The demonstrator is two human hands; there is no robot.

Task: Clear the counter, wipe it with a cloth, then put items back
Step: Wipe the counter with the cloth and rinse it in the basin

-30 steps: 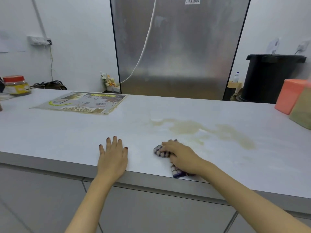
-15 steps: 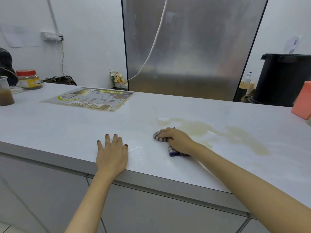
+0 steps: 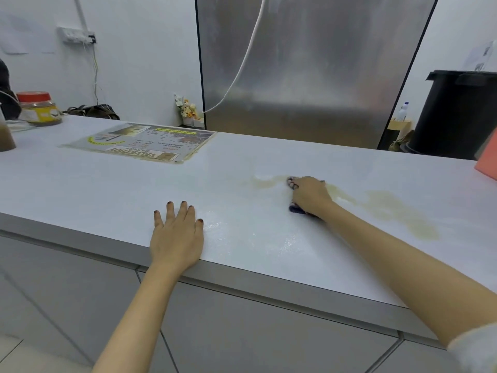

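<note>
The white counter (image 3: 113, 189) runs across the view. My right hand (image 3: 310, 195) presses a checked blue-and-white cloth (image 3: 292, 183) onto it, right at the left part of a brownish spill (image 3: 398, 211). The cloth is mostly hidden under the hand; only its ends show. My left hand (image 3: 176, 235) lies flat and open on the counter near the front edge, holding nothing. A wet sheen (image 3: 255, 235) covers the surface between the two hands.
A laminated menu sheet (image 3: 139, 142) lies at the back left. A red-lidded jar (image 3: 37, 107) and a cup of brown drink (image 3: 5, 137) stand at the far left. A pink box (image 3: 488, 162) sits at the right edge. Behind are a steel fridge (image 3: 309, 65) and a black bin (image 3: 457, 111).
My right hand has pushed the cloth away from the front edge and to the right, up into the spill. The left hand has stayed flat in place.
</note>
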